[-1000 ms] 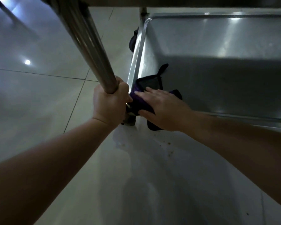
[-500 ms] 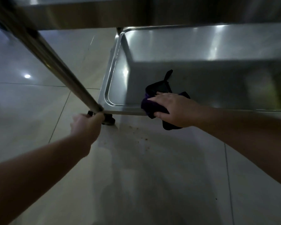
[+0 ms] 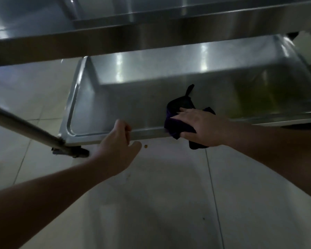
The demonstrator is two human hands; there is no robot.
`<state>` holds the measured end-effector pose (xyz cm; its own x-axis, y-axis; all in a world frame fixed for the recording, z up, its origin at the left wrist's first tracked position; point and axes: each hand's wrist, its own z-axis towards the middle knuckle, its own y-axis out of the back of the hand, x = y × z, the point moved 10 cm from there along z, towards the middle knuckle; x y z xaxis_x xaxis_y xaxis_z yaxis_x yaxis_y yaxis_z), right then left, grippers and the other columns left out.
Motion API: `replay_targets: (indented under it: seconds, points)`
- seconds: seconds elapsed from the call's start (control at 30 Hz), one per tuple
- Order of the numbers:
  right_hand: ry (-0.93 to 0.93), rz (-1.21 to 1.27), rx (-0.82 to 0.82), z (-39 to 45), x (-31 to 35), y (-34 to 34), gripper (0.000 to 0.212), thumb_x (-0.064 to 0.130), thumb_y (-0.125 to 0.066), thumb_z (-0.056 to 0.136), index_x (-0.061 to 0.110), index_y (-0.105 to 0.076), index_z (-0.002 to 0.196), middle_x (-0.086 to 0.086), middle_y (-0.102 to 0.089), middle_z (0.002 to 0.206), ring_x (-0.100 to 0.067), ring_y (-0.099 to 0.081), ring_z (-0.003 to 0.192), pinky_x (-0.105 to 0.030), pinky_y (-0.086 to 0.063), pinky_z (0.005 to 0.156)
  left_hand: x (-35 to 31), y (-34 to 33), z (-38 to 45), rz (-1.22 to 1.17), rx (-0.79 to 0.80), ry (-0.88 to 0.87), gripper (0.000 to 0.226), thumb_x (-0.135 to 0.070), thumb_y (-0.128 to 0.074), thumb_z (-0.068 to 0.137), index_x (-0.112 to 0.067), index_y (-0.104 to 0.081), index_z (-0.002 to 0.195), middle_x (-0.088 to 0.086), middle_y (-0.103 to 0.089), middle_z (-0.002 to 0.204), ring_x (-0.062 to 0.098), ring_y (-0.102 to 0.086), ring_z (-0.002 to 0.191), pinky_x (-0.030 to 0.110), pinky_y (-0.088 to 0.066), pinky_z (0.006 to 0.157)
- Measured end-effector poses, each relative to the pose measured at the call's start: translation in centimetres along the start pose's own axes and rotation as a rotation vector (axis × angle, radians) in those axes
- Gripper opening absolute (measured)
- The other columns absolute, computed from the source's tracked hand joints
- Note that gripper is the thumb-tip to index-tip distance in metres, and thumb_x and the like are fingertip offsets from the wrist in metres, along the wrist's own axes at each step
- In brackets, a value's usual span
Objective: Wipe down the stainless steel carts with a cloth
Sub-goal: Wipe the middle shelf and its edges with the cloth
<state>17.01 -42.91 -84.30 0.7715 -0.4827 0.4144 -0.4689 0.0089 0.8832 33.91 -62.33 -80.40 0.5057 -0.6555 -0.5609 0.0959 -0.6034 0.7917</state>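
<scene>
Now cloth [image 3: 176,121] under flat right hand [image 3: 203,126]

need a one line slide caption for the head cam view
Right hand presses a dark purple cloth over the front rim of the cart's bottom shelf while the left hand touches that rim.

We see the left hand [image 3: 119,141] loosely curled, fingers bent, thumb out, forearm reaching in from lower left. The right hand [image 3: 199,127] lies flat, palm down, fingers spread, forearm extended from the right edge.
</scene>
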Motion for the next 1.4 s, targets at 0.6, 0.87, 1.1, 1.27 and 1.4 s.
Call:
replay_targets:
  seconds: [0.6,0.87,1.1,1.27,1.4]
  points:
    - [-0.225,-0.081,-0.126,-15.4,-19.5,5.7,0.071,0.086,-0.028,0.091,0.054,-0.016,0.154,0.010,-0.030,0.167,0.003,-0.014,0.152,-0.035,-0.026,0.120,-18.4,-12.3,2.5,0.303,0.105,-0.568,0.044,-0.048,-0.047,0.091,-0.028,-0.047,0.131,-0.010,-0.046,0.120,0.011,-0.044,0.111,0.033,-0.037,0.101]
    - [-0.370,-0.060,-0.270,-21.2,-25.4,7.9,0.065,0.068,-0.037,0.097,0.033,-0.035,0.152,-0.007,-0.048,0.157,-0.014,-0.032,0.148,-0.035,-0.024,0.116,-24.8,-16.7,2.1,0.362,0.127,-0.752,0.046,-0.036,-0.062,0.095,-0.021,-0.051,0.137,-0.003,-0.048,0.136,0.019,-0.046,0.126,0.032,-0.035,0.106]
    - [-0.601,0.025,-0.453,-23.3,-27.4,8.3,0.041,0.039,-0.052,0.103,0.027,-0.049,0.142,-0.009,-0.061,0.136,-0.032,-0.052,0.132,-0.042,-0.040,0.108,-28.1,-21.8,1.5,0.543,0.237,-0.944,0.079,-0.048,-0.044,0.102,-0.016,-0.017,0.168,0.001,-0.015,0.176,0.016,-0.007,0.163,0.036,-0.013,0.130]
    - [-0.759,0.046,-0.501,-21.9,-25.6,8.3,0.048,0.042,-0.048,0.103,0.022,-0.050,0.147,-0.010,-0.062,0.135,-0.036,-0.052,0.130,-0.049,-0.042,0.111,-27.0,-24.8,2.2,0.679,0.259,-0.923,0.092,-0.069,-0.019,0.101,-0.016,0.022,0.165,0.003,0.027,0.173,0.014,0.029,0.158,0.039,0.006,0.131]
    - [-0.474,-0.021,-0.329,-16.8,-19.3,6.2,0.059,0.050,-0.041,0.105,0.023,-0.038,0.158,-0.005,-0.047,0.158,-0.030,-0.036,0.150,-0.043,-0.027,0.124,-26.7,-25.1,2.5,0.690,0.242,-0.926,0.096,-0.074,-0.014,0.100,-0.012,0.021,0.165,0.003,0.032,0.170,0.014,0.032,0.156,0.036,0.011,0.128]
